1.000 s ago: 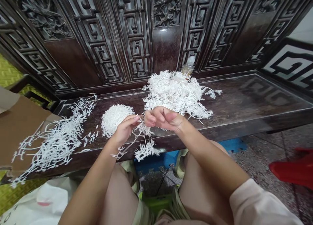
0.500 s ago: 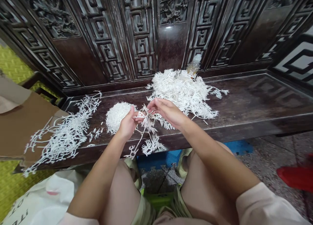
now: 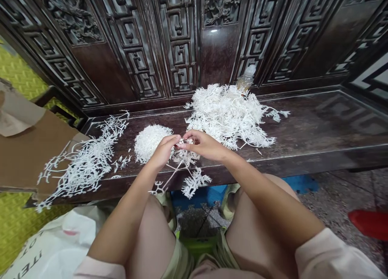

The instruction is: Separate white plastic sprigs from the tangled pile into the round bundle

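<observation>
My left hand (image 3: 163,152) and my right hand (image 3: 203,145) meet over the front of a dark wooden bench (image 3: 303,129). Both pinch a white plastic branch sprig (image 3: 184,166) whose twigs hang down past the bench edge. Just left of my left hand lies a small round mound of tiny white pieces (image 3: 149,141). Behind my right hand is a big heap of white branch sprigs (image 3: 227,114).
A row of bare white stems (image 3: 85,162) lies at the bench's left end, beside a cardboard box (image 3: 27,149). A plastic bottle (image 3: 246,78) stands behind the heap against the carved backrest. A white bag (image 3: 54,246) lies at lower left, something red (image 3: 368,222) on the floor right.
My right hand went from a closed fist to reaching into the sprig, and now pinches it close to my left fingers. The view has shifted a little to the left.
</observation>
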A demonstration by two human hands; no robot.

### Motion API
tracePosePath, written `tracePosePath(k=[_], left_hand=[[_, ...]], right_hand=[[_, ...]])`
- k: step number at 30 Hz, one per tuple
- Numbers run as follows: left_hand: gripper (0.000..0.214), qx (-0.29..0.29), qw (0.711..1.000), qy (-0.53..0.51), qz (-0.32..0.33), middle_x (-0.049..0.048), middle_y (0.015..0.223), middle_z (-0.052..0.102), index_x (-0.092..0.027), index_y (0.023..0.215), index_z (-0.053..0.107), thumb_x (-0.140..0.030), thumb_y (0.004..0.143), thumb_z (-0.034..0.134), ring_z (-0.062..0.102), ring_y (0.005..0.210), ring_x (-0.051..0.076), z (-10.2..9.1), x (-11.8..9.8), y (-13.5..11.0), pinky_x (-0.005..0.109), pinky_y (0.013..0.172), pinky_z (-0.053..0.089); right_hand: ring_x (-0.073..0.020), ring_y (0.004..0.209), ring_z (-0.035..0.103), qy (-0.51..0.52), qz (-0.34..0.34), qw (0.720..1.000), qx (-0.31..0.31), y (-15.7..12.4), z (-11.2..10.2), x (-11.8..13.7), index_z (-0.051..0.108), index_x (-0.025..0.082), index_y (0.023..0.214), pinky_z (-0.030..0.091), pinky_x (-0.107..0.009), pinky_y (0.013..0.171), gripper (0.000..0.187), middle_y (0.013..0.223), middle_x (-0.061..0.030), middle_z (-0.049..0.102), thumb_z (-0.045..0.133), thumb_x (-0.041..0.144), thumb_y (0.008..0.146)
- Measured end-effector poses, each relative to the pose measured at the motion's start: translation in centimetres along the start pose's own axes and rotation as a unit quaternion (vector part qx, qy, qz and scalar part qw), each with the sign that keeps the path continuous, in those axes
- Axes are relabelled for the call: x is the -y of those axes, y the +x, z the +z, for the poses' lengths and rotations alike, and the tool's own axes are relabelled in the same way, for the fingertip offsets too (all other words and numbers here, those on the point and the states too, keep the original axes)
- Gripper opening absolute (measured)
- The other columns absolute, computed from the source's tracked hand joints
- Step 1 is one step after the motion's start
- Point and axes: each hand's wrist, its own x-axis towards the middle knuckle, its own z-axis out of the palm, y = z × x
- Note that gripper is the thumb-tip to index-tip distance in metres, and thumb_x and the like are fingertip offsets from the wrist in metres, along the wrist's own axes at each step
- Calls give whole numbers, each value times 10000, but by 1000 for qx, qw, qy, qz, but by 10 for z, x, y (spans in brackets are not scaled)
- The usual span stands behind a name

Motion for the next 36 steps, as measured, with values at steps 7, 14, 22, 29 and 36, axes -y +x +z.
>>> tracePosePath(k=[7, 14, 22, 29, 36], left_hand=[[259, -32, 999, 20, -7, -1, 620, 515, -157, 600, 554, -401, 684, 529, 463, 672, 132, 3, -2, -1, 255, 678, 352], [247, -45, 998, 44, 7, -2, 641, 498, -165, 641, 551, -398, 712, 509, 463, 683, 131, 0, -2, 0, 254, 673, 355], [259, 3, 971, 223, 87, 26, 884, 516, -207, 910, 539, -397, 754, 458, 463, 811, 150, 2, -10, -3, 268, 741, 353], [265, 15, 933, 338, 121, 22, 756, 482, -181, 693, 550, -381, 784, 401, 454, 757, 154, 1, -8, -4, 275, 734, 341], [287, 42, 933, 336, 126, 10, 658, 429, -172, 587, 450, -334, 803, 351, 423, 670, 138, 4, -6, -3, 261, 657, 322]], right_hand=[[-105, 664, 422, -36, -29, 999, 1, 0, 2, 0, 475, 168, 693, 337, -257, 653, 258, 698, 12, 472, 491, 423, 732], [-102, 631, 417, -17, 1, 1000, 10, 1, 2, 0, 511, 177, 772, 331, -250, 632, 248, 685, 19, 474, 471, 420, 745], [-113, 658, 451, -60, -22, 998, -15, 2, 2, -6, 509, 173, 713, 325, -252, 642, 234, 697, 8, 525, 398, 364, 790], [-88, 526, 413, -100, 3, 995, 22, 0, 6, -6, 515, 155, 664, 287, -232, 555, 266, 576, 17, 513, 359, 325, 795], [-100, 573, 390, -174, -20, 985, 9, -1, 4, -3, 527, 157, 630, 256, -232, 556, 238, 589, 5, 500, 385, 283, 773]])
